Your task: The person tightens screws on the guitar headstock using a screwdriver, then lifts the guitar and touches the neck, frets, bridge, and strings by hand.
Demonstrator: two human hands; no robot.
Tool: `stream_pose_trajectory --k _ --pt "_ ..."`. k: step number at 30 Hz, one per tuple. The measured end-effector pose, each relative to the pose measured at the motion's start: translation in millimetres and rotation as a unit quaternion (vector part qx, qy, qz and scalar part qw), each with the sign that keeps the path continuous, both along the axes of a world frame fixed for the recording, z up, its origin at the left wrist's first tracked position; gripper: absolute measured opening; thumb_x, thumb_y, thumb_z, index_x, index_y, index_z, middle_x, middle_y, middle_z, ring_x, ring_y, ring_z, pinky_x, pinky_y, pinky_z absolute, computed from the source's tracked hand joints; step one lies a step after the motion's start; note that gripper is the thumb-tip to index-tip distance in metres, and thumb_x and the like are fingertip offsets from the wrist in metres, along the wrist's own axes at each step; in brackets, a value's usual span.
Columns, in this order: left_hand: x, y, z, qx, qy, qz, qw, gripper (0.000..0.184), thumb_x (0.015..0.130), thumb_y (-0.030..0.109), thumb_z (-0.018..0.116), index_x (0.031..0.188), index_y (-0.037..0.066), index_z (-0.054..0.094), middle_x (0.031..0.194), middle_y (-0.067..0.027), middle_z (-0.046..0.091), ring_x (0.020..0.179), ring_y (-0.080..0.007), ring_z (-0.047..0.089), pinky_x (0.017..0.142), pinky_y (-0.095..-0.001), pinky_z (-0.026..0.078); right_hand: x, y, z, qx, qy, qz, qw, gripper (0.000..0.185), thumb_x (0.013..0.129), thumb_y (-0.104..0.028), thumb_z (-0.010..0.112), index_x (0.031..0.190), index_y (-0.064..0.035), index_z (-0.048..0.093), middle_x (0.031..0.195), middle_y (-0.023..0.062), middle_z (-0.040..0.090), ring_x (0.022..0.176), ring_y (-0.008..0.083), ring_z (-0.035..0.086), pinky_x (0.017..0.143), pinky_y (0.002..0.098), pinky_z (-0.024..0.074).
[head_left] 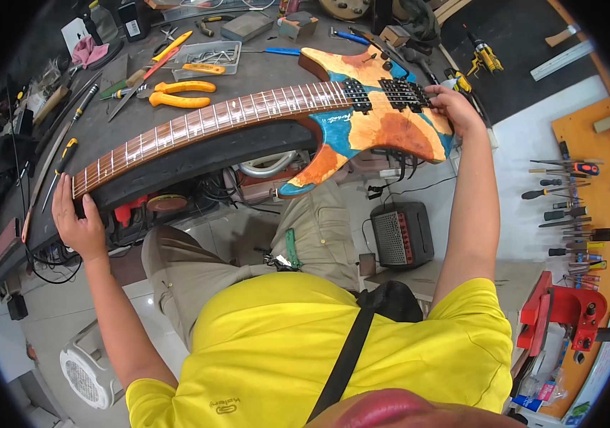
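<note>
a guitar (398,128) is held face up by both hands at the near edge of the bench (266,75), its body jutting out past that edge. the end of the neck is clasped by the left grip (80,225), with the thumb on the near side. the tail end of the body is held by the right grip (455,110), beside the bridge (403,94); the fingers beneath cannot be made out. whether the bench is touched by the guitar cannot be told. beyond the neck, orange-handled pliers (191,87) and a clear tray (236,65) of small metal pieces are seen. near the left grip, a screwdriver (68,151) is seen.
</note>
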State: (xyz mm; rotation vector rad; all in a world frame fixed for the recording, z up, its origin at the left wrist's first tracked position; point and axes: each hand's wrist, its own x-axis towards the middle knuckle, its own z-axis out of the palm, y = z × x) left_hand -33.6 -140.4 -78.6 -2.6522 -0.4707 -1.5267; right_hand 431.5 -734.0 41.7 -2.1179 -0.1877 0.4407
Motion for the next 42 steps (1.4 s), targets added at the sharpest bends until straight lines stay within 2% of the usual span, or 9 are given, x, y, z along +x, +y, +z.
stream_pose_trajectory --k 4,7,9,19,21,27,32,37,42 --pt "1.3 0.5 0.7 0.000 0.000 0.006 1.000 0.045 0.093 0.013 0.062 0.137 0.003 0.064 0.140 -0.0129 0.065 0.130 -0.0333 0.059 0.112 -0.0436 0.043 4.0 3.5 1.6 -0.011 0.026 0.006 1.000 0.045 0.089 -0.007 0.056 0.134 -0.0047 0.059 0.096 0.0001 0.061 0.080 0.0081 0.057 0.075 0.0233 0.0483" --pt "1.5 -1.1 1.4 -0.003 -0.001 0.006 1.000 0.046 0.093 0.013 0.062 0.137 0.002 0.064 0.140 -0.0139 0.065 0.130 -0.0334 0.059 0.112 -0.0436 0.042 0.5 2.4 -0.6 0.001 0.003 0.026 1.000 0.046 0.092 -0.010 0.060 0.137 -0.0058 0.058 0.104 0.0019 0.065 0.085 0.0087 0.057 0.083 0.0243 0.0491" --pt "1.8 -1.9 1.6 -0.004 -0.001 0.009 1.000 0.046 0.093 0.013 0.062 0.137 0.002 0.064 0.140 -0.0144 0.065 0.130 -0.0336 0.059 0.112 -0.0436 0.042 -2.5 -2.9 -5.1 0.060 -0.008 0.041 0.997 0.048 0.093 -0.015 0.063 0.140 -0.0066 0.056 0.108 0.0026 0.066 0.089 0.0088 0.057 0.085 0.0252 0.0487" --pt "2.0 -1.8 1.5 -0.001 -0.004 0.004 1.000 0.046 0.092 0.012 0.062 0.137 0.003 0.065 0.139 -0.0146 0.065 0.129 -0.0334 0.060 0.112 -0.0431 0.043 1.6 -4.4 -8.1 0.038 0.004 0.066 0.997 0.049 0.097 -0.018 0.063 0.144 -0.0082 0.053 0.109 0.0015 0.067 0.089 0.0080 0.056 0.087 0.0253 0.0469" --pt "2.9 -2.5 1.7 -0.005 -0.005 0.006 1.000 0.046 0.092 0.011 0.062 0.137 0.002 0.065 0.139 -0.0145 0.065 0.129 -0.0334 0.060 0.111 -0.0430 0.043 -1.5 -3.0 -9.1 0.024 -0.030 0.049 0.998 0.051 0.095 -0.018 0.063 0.144 -0.0078 0.053 0.111 0.0024 0.067 0.092 0.0088 0.058 0.088 0.0253 0.0474" --pt "3.8 -2.1 2.8 -0.002 -0.012 -0.003 1.000 0.046 0.090 0.011 0.063 0.136 0.002 0.066 0.138 -0.0146 0.066 0.128 -0.0343 0.060 0.111 -0.0434 0.044 -4.1 -4.2 -8.3 0.055 -0.020 0.057 0.997 0.052 0.094 -0.018 0.065 0.143 -0.0059 0.054 0.111 0.0036 0.067 0.100 0.0109 0.062 0.090 0.0261 0.0494" --pt "4.4 -4.3 3.7 -0.007 -0.026 -0.003 1.000 0.047 0.089 0.013 0.065 0.135 0.003 0.067 0.137 -0.0150 0.067 0.127 -0.0351 0.061 0.111 -0.0437 0.044 9.2 -11.7 -19.4 0.040 -0.042 0.052 0.997 0.047 0.096 -0.017 0.064 0.141 -0.0060 0.057 0.108 0.0009 0.062 0.093 0.0086 0.056 0.085 0.0246 0.0486" --pt "3.7 -5.5 4.5 -0.004 -0.024 0.004 1.000 0.047 0.089 0.013 0.066 0.135 0.003 0.067 0.137 -0.0142 0.067 0.126 -0.0340 0.061 0.109 -0.0434 0.045 -6.4 0.6 -8.9 0.057 -0.027 0.044 0.997 0.053 0.096 -0.016 0.062 0.145 -0.0006 0.049 0.115 0.0056 0.065 0.101 0.0115 0.061 0.092 0.0267 0.0496" --pt "4.4 -4.6 3.1 -0.007 -0.027 0.001 1.000 0.047 0.088 0.012 0.066 0.135 0.003 0.067 0.136 -0.0140 0.067 0.126 -0.0341 0.062 0.109 -0.0432 0.046 -2.9 -1.7 -16.0 0.060 -0.037 0.023 0.997 0.052 0.094 -0.015 0.060 0.144 -0.0012 0.050 0.112 0.0045 0.065 0.099 0.0113 0.061 0.091 0.0263 0.0494"
